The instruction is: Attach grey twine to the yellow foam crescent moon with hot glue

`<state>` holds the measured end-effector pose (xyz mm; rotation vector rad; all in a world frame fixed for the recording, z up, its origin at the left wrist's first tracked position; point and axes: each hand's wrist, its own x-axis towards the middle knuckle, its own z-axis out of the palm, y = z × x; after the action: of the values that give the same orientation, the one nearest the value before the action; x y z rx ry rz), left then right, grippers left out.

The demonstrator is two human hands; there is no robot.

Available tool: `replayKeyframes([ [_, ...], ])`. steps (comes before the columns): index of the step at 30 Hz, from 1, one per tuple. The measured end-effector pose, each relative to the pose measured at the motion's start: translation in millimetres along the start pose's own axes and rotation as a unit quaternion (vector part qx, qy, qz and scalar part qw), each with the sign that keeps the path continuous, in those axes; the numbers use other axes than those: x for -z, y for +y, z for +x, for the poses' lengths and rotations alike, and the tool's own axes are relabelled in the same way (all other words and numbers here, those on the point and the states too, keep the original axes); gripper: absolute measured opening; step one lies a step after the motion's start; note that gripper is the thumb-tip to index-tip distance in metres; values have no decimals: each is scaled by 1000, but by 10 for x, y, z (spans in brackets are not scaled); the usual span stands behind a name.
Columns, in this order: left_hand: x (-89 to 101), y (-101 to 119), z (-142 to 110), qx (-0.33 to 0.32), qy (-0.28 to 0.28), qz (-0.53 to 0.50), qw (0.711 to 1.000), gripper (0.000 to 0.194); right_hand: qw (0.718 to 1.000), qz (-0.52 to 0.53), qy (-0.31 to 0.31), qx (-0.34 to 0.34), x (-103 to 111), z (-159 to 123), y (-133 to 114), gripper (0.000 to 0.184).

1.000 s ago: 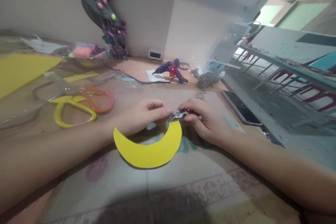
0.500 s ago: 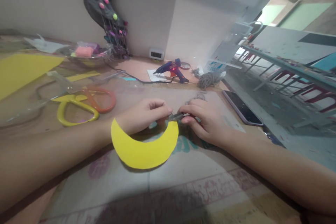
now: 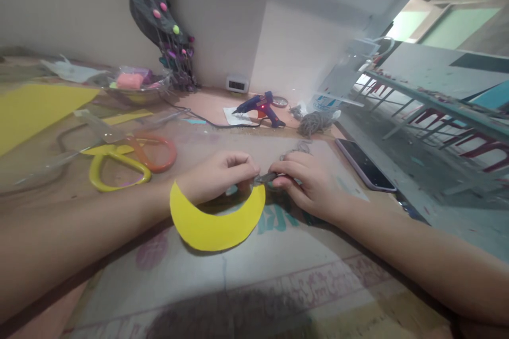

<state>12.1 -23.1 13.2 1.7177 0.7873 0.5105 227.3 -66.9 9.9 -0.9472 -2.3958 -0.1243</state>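
A yellow crescent-shaped cutout (image 3: 218, 230) hangs just above the table, its right tip by my fingertips. My left hand (image 3: 228, 172) is closed, thumb and forefinger pinched at that tip; the exact hold is partly hidden. My right hand (image 3: 308, 183) is closed on dark grey yarn (image 3: 268, 177), which spans the short gap between my two hands. Loose grey strands show behind my right hand, toward a yarn ball (image 3: 315, 123). The far tip of the crescent lies over my left wrist.
Scissors (image 3: 157, 153) with orange and yellow handles lie at left, near a yellow sheet (image 3: 35, 111). A blue glue gun (image 3: 260, 106), its light on, rests at the back. A phone (image 3: 366, 164) lies right. A grey crescent decoration (image 3: 149, 8) hangs on the wall.
The crescent's right tip has shifted slightly left and its lower edge a little up. The dark yarn between my hands has changed angle slightly. Both hands stay closed in nearly the same place.
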Motion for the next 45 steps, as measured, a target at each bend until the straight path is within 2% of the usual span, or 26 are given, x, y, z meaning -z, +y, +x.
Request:
replayKeyframes([
  [16,-7,-32,5,-13,2,16,1000,30,1000,-17,-12,4,-17,-23,-5,31],
  [37,-32,-3,-3,16,1,25,1000,29,999,-39,0,15,-40,-36,-18,29],
  [41,-30,6,-2,20,-3,19,1000,29,1000,-10,4,-6,-33,-33,-20,30],
  [45,-15,-31,20,0,-26,-13,1000,31,997,49,5,-62,-7,-25,-35,36],
])
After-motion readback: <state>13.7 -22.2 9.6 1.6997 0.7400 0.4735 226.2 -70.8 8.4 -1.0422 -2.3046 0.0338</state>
